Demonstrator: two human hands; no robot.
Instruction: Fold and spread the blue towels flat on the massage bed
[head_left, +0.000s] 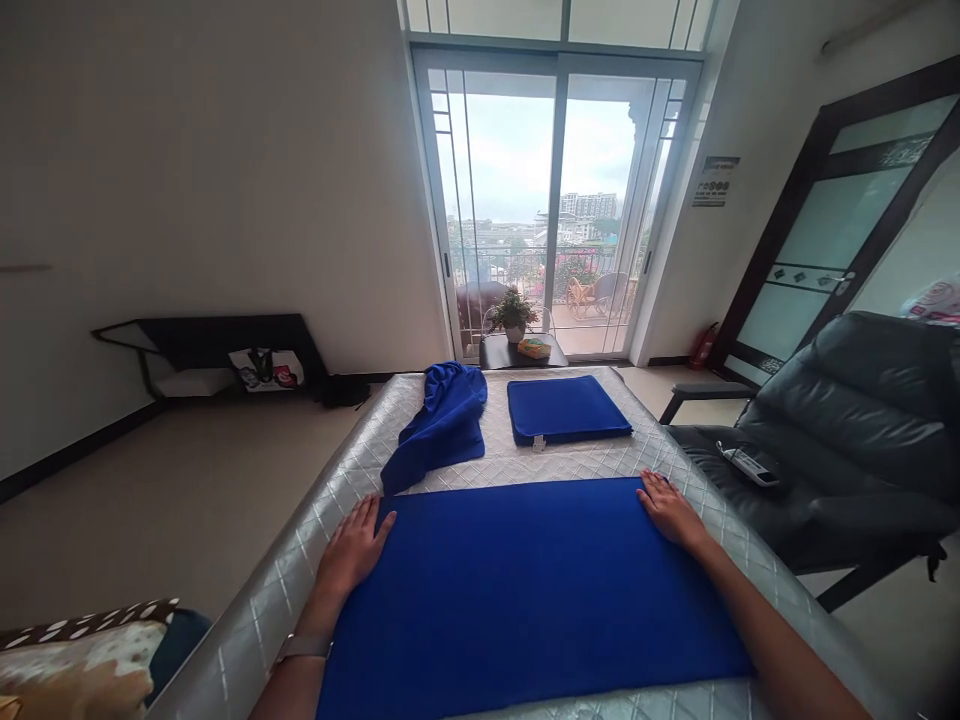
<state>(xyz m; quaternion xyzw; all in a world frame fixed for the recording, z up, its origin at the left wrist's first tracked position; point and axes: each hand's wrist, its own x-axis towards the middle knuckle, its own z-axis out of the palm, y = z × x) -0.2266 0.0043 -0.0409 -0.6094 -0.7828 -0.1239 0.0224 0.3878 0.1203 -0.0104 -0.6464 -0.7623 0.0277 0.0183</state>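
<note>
A blue cloth (525, 590) lies spread flat on the quilted, silvery-white mattress (585, 462) in front of me. My left hand (355, 545) rests at the cloth's far left corner, fingers stretched out. At the far right corner, my right hand (670, 508) lies flat with its fingers extended over the edge. Beyond the spread cloth sit a neat stack of folded blue cloth (568, 408), with a white tag at its near edge, and a crumpled blue cloth (442, 425) to its left.
Right of the mattress stands a black armchair (862, 430) with a white power strip-like object (748, 466) on its seat. A small black table (491, 352) with a potted plant (514, 315) stands past the far end. Patterned bedding (82, 660) is low at left.
</note>
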